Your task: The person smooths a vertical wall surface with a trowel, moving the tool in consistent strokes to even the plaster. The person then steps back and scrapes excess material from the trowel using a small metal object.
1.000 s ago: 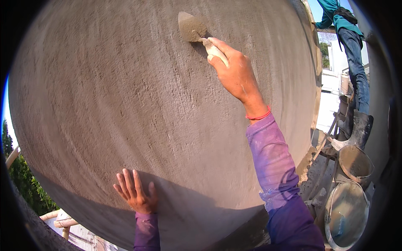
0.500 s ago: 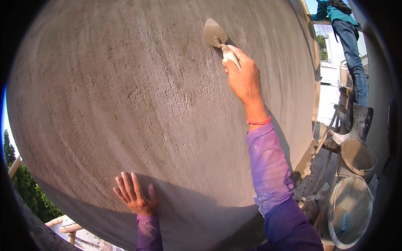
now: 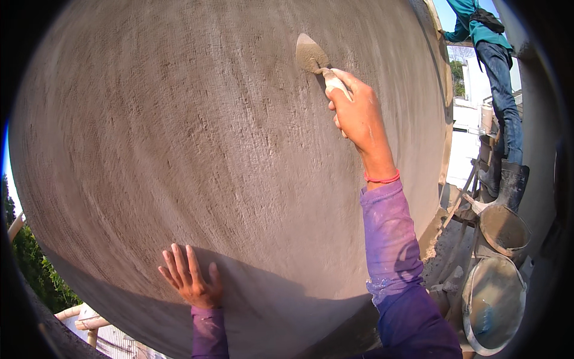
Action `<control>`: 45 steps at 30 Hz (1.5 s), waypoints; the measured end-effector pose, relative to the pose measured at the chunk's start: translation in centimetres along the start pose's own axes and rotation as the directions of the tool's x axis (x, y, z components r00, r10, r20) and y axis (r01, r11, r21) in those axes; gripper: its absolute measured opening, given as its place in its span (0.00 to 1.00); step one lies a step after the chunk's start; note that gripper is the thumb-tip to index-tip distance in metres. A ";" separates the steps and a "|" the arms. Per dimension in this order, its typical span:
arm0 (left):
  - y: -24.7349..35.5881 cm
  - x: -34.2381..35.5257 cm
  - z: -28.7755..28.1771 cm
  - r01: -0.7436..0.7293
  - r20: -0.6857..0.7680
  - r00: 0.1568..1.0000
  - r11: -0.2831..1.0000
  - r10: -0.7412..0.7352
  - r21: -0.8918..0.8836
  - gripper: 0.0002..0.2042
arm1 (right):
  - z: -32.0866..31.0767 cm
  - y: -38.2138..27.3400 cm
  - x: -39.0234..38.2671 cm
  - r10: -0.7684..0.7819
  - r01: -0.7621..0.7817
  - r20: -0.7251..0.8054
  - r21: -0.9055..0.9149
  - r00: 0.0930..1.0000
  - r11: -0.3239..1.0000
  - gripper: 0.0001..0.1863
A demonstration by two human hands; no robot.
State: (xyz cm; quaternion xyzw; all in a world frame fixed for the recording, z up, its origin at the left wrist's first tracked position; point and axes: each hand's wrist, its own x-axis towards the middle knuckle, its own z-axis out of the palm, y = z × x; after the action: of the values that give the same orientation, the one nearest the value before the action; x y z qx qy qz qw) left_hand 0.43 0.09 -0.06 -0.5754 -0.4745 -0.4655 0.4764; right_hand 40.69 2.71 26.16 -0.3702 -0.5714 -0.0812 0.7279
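Observation:
A grey, rough-textured plastered wall [image 3: 215, 149] fills most of the head view, with shadow along its lower part. My right hand [image 3: 356, 116] grips the pale handle of a small trowel [image 3: 311, 55], whose mortar-smeared blade lies on or very near the upper wall, right of centre. My left hand [image 3: 191, 278] rests low on the wall, fingers spread and holding nothing. Both forearms wear purple sleeves, and a red band circles my right wrist.
A co-worker in teal top and jeans [image 3: 496, 66] stands at the right in rubber boots [image 3: 514, 185]. Two mortar-stained buckets [image 3: 505, 230] [image 3: 496, 299] sit below, among poles. Bamboo poles [image 3: 89, 323] and foliage [image 3: 30, 251] show at the lower left.
My right hand and the trowel have moved rightward, then slightly down over the last half second. My left hand stays on the wall in much the same place.

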 end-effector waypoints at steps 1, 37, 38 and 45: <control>0.0 0.1 -0.1 0.001 0.008 1.000 1.000 -0.001 0.002 0.30 | -0.2 -0.1 -0.5 0.007 -0.007 -0.001 -0.008 1.000 1.000 0.28; -0.2 0.2 0.2 -0.024 -0.001 1.000 1.000 0.024 0.003 0.31 | 0.7 -0.1 5.7 -0.201 0.169 -0.132 -0.221 0.971 0.961 0.26; -0.4 0.1 0.2 -0.026 -0.001 1.000 1.000 0.026 0.007 0.31 | 1.2 -0.8 4.9 -0.156 0.138 -0.101 -0.165 0.983 0.977 0.26; -0.6 -0.3 0.5 -0.029 0.006 1.000 1.000 0.029 -0.001 0.32 | 3.4 -2.7 4.6 -0.178 0.155 -0.142 -0.159 0.974 0.975 0.27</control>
State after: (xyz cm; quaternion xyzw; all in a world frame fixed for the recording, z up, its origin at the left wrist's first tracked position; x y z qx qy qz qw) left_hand -0.15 0.58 -0.34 -0.5840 -0.4671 -0.4572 0.4814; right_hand 38.15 4.27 31.70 -0.3658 -0.5346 -0.2125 0.7316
